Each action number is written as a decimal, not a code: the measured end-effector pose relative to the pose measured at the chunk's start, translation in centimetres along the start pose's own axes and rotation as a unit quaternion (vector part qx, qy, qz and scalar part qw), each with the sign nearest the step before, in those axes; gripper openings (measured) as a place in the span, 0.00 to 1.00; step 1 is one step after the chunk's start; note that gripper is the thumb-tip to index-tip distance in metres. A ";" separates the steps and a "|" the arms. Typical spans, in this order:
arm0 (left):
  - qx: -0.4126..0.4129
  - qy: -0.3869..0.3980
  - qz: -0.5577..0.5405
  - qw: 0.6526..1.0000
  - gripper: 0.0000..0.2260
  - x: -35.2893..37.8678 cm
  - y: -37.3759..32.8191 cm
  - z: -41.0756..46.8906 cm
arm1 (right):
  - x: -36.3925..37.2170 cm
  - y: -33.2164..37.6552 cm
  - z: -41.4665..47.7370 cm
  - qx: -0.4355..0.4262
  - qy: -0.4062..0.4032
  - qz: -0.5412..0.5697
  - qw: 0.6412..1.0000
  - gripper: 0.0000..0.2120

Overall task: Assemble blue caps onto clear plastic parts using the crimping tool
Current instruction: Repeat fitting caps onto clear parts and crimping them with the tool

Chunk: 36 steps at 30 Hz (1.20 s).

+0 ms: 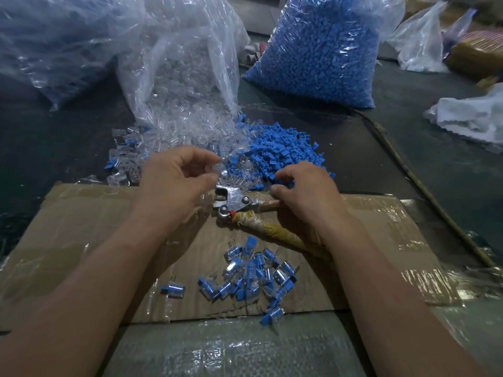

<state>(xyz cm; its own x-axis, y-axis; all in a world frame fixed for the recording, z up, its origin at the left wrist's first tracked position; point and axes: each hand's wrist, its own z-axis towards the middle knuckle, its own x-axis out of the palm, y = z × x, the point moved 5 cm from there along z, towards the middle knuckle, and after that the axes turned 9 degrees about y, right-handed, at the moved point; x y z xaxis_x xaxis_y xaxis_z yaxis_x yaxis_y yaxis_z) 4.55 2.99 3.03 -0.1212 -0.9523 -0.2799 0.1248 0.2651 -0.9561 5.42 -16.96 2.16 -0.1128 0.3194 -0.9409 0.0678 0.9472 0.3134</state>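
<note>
The crimping tool lies on the cardboard sheet, metal jaws pointing left, its tape-wrapped handles running right. My left hand hovers just left of the jaws and pinches a clear plastic part between thumb and forefinger. My right hand has curled fingers reaching into the loose blue caps, and its heel lies over the tool's handles. Whether it holds a cap is hidden. Loose clear parts spill from a bag. A heap of assembled pieces lies on the cardboard near me.
A bag of clear parts stands at the back centre, a full bag of blue caps to its right, another plastic bag at the back left. A white cloth and more bags lie far right on the dark table.
</note>
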 end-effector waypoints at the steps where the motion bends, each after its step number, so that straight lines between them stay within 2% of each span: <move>1: -0.004 0.010 -0.009 1.000 0.13 0.1 0.0 0.0 | 0.0 0.0 0.1 0.002 -0.001 0.002 1.000 0.15; 7: -0.008 0.037 -0.054 0.998 0.14 0.4 -0.4 -0.3 | 0.0 -0.4 0.2 0.030 -0.024 0.006 0.999 0.08; 12: -0.011 0.054 -0.032 0.998 0.11 0.7 -0.6 -0.5 | 0.1 -0.5 0.3 0.032 -0.035 0.016 0.999 0.03; 20: -0.022 0.054 -0.034 0.998 0.09 0.6 -0.3 -0.4 | -0.9 -0.8 -0.1 -0.008 -0.068 0.116 0.991 0.10; 24: -0.023 0.053 -0.060 0.997 0.07 0.7 -0.3 -0.5 | -1.4 -0.4 -0.6 -0.028 -0.071 0.164 0.984 0.11; 27: -0.021 0.059 -0.076 0.995 0.10 0.9 -0.6 -0.4 | -1.5 -0.1 -0.9 -0.039 -0.071 0.182 0.980 0.11; 33: -0.016 0.057 -0.104 0.993 0.07 0.8 -0.9 -0.5 | -1.8 0.9 -1.7 -0.057 -0.050 0.322 0.944 0.14; 36: -0.022 0.069 -0.117 0.990 0.04 1.1 -1.1 -0.6 | -1.9 2.4 -2.4 -0.104 -0.054 0.330 0.937 0.18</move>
<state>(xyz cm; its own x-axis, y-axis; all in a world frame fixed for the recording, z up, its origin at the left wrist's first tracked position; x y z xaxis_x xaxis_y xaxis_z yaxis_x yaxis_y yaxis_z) 3.67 1.77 3.68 -0.2765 -0.9594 -0.0560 0.0348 0.0482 -0.9982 3.40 -15.23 5.04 -0.0127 0.8432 -0.5375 -0.1083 0.5332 0.8390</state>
